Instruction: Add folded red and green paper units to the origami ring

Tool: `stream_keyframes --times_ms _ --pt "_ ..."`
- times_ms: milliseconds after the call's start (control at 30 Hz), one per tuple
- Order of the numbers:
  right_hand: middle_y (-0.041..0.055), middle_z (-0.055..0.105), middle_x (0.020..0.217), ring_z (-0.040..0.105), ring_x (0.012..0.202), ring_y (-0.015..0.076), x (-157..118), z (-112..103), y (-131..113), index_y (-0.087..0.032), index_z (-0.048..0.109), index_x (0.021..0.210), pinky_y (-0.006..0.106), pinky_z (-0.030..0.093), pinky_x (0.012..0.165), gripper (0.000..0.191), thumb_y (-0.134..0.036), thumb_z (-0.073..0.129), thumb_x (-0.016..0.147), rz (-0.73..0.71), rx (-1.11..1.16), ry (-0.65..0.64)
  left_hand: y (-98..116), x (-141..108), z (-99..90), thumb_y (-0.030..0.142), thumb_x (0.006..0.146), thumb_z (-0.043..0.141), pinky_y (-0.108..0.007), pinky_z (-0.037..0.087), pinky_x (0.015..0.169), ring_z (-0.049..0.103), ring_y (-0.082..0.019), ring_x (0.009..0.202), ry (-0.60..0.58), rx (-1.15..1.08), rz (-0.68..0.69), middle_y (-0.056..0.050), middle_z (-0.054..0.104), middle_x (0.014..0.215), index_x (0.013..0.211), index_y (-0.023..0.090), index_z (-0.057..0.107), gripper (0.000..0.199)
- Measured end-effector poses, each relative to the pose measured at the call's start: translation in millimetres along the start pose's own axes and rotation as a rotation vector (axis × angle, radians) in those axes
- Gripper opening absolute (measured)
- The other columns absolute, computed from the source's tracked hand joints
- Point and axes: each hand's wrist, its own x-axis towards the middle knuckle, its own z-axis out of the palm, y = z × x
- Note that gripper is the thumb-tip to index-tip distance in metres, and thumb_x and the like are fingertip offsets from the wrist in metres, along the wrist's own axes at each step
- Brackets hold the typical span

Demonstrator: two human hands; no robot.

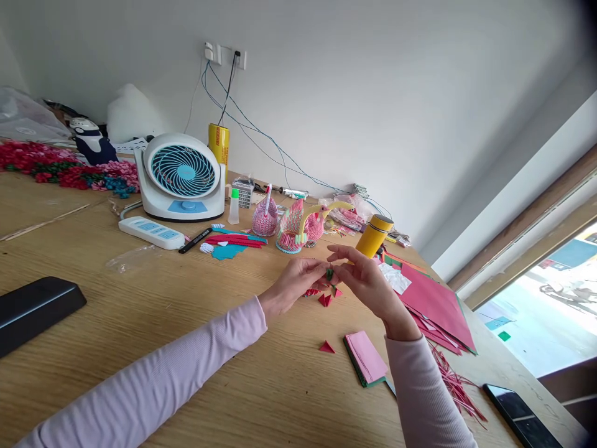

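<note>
Between the fingertips of both hands is a small green folded paper piece [329,274]. My left hand [298,283] pinches it from the left, and my right hand [366,280] pinches it from the right with some fingers raised. Just below them lie red folded paper triangles [325,300], partly under the hands. Another red paper triangle [327,346] rests nearer to me. A stack of pink and green paper slips [366,356] sits left of my right forearm. Behind the hands stand folded-paper swans [291,227] in pink and white.
A white fan [184,174] stands at the back left beside a power strip [152,232]. A yellow cylinder [374,235] is behind my right hand. Red paper sheets [438,298], thin red strips [459,386] and a phone [517,414] lie at the right. A black object [37,311] is far left.
</note>
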Motion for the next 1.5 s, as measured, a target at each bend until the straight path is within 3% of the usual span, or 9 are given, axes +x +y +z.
stream_keyframes --times_ms 200,333,567,800,967,1100,1200,1300,1500 --pt "0.0065 0.063 0.107 0.065 0.07 0.013 1.3 1.8 4.4 -0.022 0.057 0.122 0.027 0.058 0.062 0.038 -0.038 0.059 0.088 -0.007 -0.094 0.102 6.5 0.0 4.4 0.049 0.072 0.079 -0.03 0.055 0.077 0.067 -0.016 0.08 -0.008 -0.162 -0.053 -0.008 0.071 0.087 0.089 0.011 0.072 0.042" --pt "0.0067 0.065 0.104 0.067 0.074 0.0153 1.4 -0.1 5.1 -0.022 0.058 0.12 0.029 0.059 0.066 0.036 -0.038 0.059 0.088 -0.015 -0.106 0.1 4.7 0.4 2.5 0.041 0.068 0.084 -0.027 0.053 0.081 0.065 -0.013 0.08 -0.046 -0.099 -0.029 -0.005 0.07 0.087 0.092 0.013 0.075 0.038" --pt "0.007 0.069 0.101 0.068 0.074 0.0165 1.6 -0.7 5.7 -0.021 0.061 0.118 0.03 0.059 0.067 0.034 -0.036 0.059 0.088 -0.005 -0.112 0.096 -1.6 2.2 -0.7 0.045 0.069 0.082 -0.027 0.053 0.076 0.064 -0.014 0.077 -0.005 -0.043 0.041 -0.007 0.071 0.085 0.089 0.012 0.075 0.04" --pt "0.0039 0.069 0.075 0.068 0.068 0.0188 0.9 -0.6 4.8 -0.02 0.067 0.104 0.031 0.058 0.064 0.025 -0.037 0.062 0.087 0.005 -0.17 0.121 1.5 1.3 0.3 0.046 0.068 0.083 -0.026 0.054 0.074 0.067 -0.015 0.078 0.019 -0.045 0.057 -0.008 0.073 0.088 0.096 0.011 0.075 0.046" --pt "0.0063 0.068 0.087 0.067 0.069 0.0175 1.3 -0.1 0.0 -0.021 0.071 0.101 0.031 0.058 0.064 0.023 -0.036 0.061 0.088 -0.052 -0.212 0.116 5.0 -0.3 1.7 0.045 0.064 0.086 -0.027 0.054 0.075 0.068 -0.016 0.08 0.038 -0.066 0.044 -0.008 0.074 0.088 0.095 0.011 0.075 0.047" --pt "0.007 0.069 0.096 0.067 0.072 0.017 0.7 -2.1 1.7 -0.021 0.068 0.113 0.031 0.058 0.067 0.03 -0.035 0.06 0.088 -0.043 -0.166 0.102 2.9 1.2 0.3 0.042 0.062 0.087 -0.026 0.053 0.076 0.067 -0.014 0.076 0.08 -0.052 0.041 -0.007 0.073 0.085 0.092 0.011 0.075 0.044" --pt "0.0044 0.07 0.085 0.067 0.068 0.0164 0.0 -3.5 5.2 -0.021 0.065 0.115 0.03 0.057 0.063 0.032 -0.035 0.061 0.087 0.012 -0.151 0.11 2.1 1.3 -0.1 0.039 0.064 0.087 -0.026 0.052 0.074 0.066 -0.013 0.074 0.09 -0.029 0.041 -0.007 0.073 0.084 0.092 0.011 0.075 0.041" --pt "0.0014 0.067 0.07 0.065 0.06 0.0156 -0.4 -2.5 5.2 -0.02 0.066 0.103 0.027 0.054 0.057 0.024 -0.035 0.063 0.085 0.039 -0.154 0.118 4.1 -0.2 1.9 0.038 0.069 0.083 -0.024 0.051 0.07 0.065 -0.012 0.072 0.08 -0.02 0.038 -0.006 0.072 0.081 0.091 0.011 0.074 0.036" --pt "0.0007 0.067 0.072 0.053 0.046 0.0097 -0.9 -0.3 -3.0 -0.02 0.067 0.097 0.022 0.041 0.042 0.022 -0.036 0.066 0.082 0.047 -0.218 0.173 5.6 -1.5 4.5 0.03 0.066 0.086 -0.022 0.048 0.069 0.063 -0.01 0.074 0.092 -0.03 0.026 -0.005 0.071 0.085 0.089 0.011 0.073 0.033"
